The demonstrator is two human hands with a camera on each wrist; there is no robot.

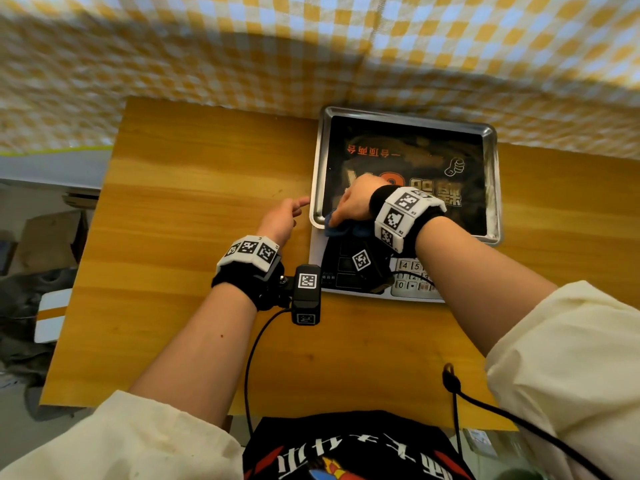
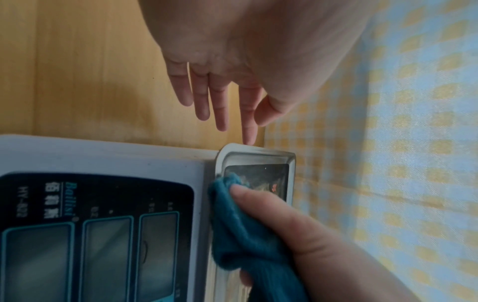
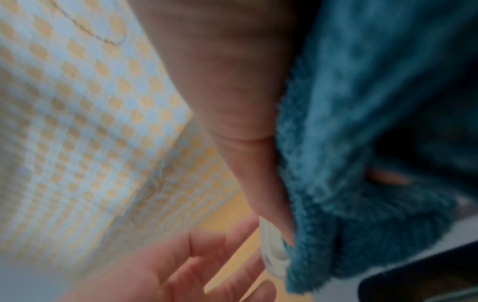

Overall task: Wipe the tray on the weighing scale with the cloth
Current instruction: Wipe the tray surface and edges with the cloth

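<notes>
Teal cloth [image 2: 240, 230] sits bunched in the right hand [image 1: 353, 202], pressed on the tray [image 1: 493, 188] corner; left hand [image 1: 282, 220] fingers [image 2: 222, 106] spread, touching its rim.

The weighing scale [image 1: 349, 271] stands on the tabletop [image 1: 194, 188], toward its right and far side, with the tray [image 1: 493, 188] on top, behind the keypad [image 1: 412, 275]. The right hand [image 1: 353, 202] presses the cloth [image 1: 337, 226] into the tray's near-left corner. The left hand [image 1: 282, 220] hovers just left of the tray.
</notes>
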